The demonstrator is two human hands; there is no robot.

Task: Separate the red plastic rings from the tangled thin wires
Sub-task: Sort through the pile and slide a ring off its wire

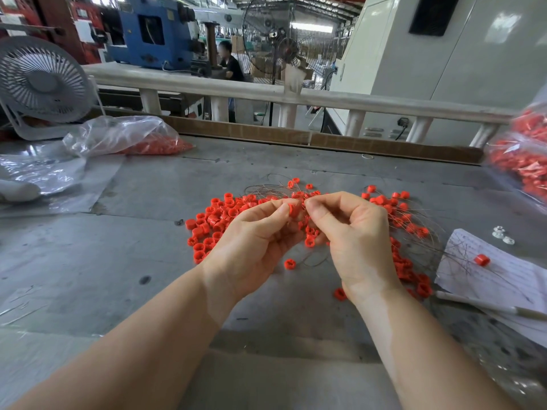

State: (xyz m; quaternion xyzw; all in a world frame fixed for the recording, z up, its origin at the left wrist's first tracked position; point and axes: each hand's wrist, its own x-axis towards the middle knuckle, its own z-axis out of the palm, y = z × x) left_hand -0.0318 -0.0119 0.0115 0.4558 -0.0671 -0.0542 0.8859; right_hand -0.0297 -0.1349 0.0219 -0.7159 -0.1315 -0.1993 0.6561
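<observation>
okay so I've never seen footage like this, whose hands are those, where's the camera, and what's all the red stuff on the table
There is no machine here: a person wears the camera on their head, looking down at their own hands. The left hand pinches one red ring; the right hand pinches the thin wires tangled among it. More red plastic rings lie scattered on the grey table. A clear bag of rings and a white fan sit at the far left, a sheet of paper at the right.

Factory hall (310, 13), white railing (236, 90)
</observation>
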